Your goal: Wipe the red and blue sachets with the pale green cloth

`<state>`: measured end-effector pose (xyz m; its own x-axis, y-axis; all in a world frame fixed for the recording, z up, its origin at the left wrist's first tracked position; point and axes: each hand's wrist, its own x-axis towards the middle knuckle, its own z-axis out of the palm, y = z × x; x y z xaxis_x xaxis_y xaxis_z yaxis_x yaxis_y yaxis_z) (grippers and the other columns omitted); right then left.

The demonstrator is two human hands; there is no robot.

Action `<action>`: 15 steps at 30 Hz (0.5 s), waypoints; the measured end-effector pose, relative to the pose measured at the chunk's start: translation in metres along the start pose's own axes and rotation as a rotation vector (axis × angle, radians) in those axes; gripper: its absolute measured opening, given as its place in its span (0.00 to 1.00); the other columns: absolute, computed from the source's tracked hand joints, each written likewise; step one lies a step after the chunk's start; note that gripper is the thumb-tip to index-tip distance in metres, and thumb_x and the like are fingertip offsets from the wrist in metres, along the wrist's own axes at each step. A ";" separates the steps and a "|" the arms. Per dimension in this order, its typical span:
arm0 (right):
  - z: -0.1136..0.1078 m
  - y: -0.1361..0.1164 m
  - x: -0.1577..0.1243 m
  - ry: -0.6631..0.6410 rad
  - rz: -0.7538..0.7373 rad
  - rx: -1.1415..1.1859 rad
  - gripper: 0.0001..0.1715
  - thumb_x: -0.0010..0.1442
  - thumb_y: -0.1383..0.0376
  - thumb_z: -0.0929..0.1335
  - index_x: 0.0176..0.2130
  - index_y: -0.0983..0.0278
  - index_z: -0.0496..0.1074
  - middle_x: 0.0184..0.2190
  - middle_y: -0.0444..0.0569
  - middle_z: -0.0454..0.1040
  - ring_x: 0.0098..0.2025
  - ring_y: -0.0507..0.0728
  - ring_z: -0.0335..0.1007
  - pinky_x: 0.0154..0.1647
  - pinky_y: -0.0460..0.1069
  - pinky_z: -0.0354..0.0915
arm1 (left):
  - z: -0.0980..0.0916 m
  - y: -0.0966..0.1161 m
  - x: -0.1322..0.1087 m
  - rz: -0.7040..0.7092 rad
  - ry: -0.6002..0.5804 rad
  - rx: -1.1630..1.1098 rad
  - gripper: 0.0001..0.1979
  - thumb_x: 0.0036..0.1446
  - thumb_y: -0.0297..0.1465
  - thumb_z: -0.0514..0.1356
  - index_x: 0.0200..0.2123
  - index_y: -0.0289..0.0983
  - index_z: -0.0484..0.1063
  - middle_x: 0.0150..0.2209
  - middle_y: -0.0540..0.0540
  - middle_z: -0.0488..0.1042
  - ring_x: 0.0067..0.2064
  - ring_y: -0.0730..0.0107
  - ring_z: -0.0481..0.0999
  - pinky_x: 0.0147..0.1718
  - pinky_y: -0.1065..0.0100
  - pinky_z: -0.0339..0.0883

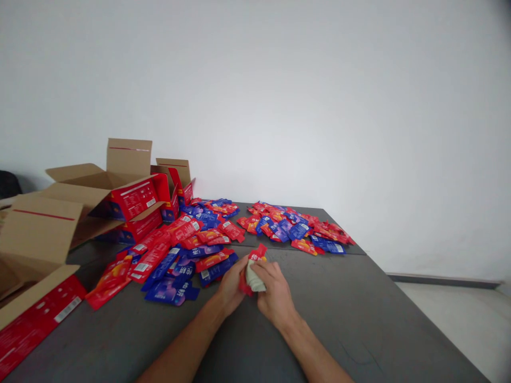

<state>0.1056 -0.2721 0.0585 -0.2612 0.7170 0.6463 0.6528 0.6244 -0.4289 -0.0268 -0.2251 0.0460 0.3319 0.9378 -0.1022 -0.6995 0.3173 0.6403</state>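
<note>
Over the middle of the dark table, my left hand is closed around a red pouch with white lettering; the pouch's top stands up between both hands. Pressed against the pouch is a pale, whitish-green cloth, gripped by the curled fingers of my right hand. Part of the pouch is hidden by the cloth and fingers. Just left of my hands lies a loose pile of red pouches and blue pouches.
Another pile of red and blue pouches lies at the far right of the table. Opened red cardboard boxes with raised flaps line the left side, one box close to me. A white wall stands behind.
</note>
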 end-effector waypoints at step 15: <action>-0.001 -0.018 0.002 -0.202 -0.081 0.091 0.41 0.45 0.81 0.64 0.56 0.56 0.72 0.52 0.49 0.74 0.49 0.61 0.67 0.50 0.55 0.65 | -0.008 0.005 0.006 0.002 0.039 -0.030 0.14 0.56 0.38 0.66 0.40 0.33 0.76 0.35 0.44 0.80 0.36 0.64 0.79 0.38 0.67 0.72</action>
<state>0.0945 -0.2818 0.0683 -0.4532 0.7050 0.5456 0.5595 0.7014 -0.4416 -0.0336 -0.2162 0.0427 0.3057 0.9431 -0.1307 -0.7192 0.3186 0.6175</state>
